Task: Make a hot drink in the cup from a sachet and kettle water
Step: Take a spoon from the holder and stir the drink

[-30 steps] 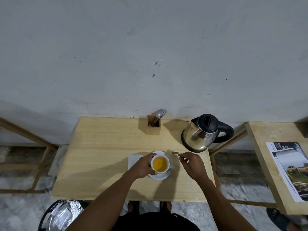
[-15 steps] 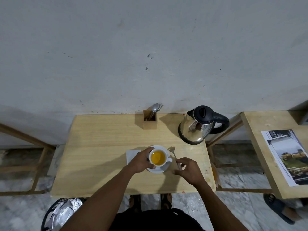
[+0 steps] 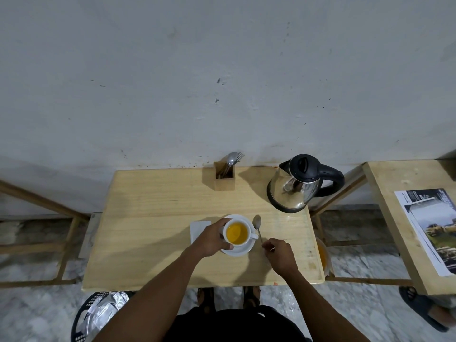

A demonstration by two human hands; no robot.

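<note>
A white cup (image 3: 237,234) of orange-yellow drink stands on a white saucer (image 3: 240,251) near the middle front of the wooden table (image 3: 153,218). My left hand (image 3: 212,239) wraps the cup's left side. A metal spoon (image 3: 257,225) lies to the right of the cup, its bowl by the saucer rim and pointing away from me. My right hand (image 3: 280,255) pinches the near end of the spoon's handle. The steel kettle (image 3: 293,191) with a black lid and handle stands at the table's back right. No sachet is clearly visible.
A flat white square (image 3: 197,229) lies left of the saucer, partly under my left hand. A wooden cutlery holder (image 3: 224,178) stands at the back edge by the wall. A second table (image 3: 394,218) with a magazine (image 3: 431,230) is at right. A basket (image 3: 98,314) sits on the floor.
My right hand has carried the spoon from beside the kettle down next to the cup and laid it flat by the saucer. My left hand has stayed on the cup.
</note>
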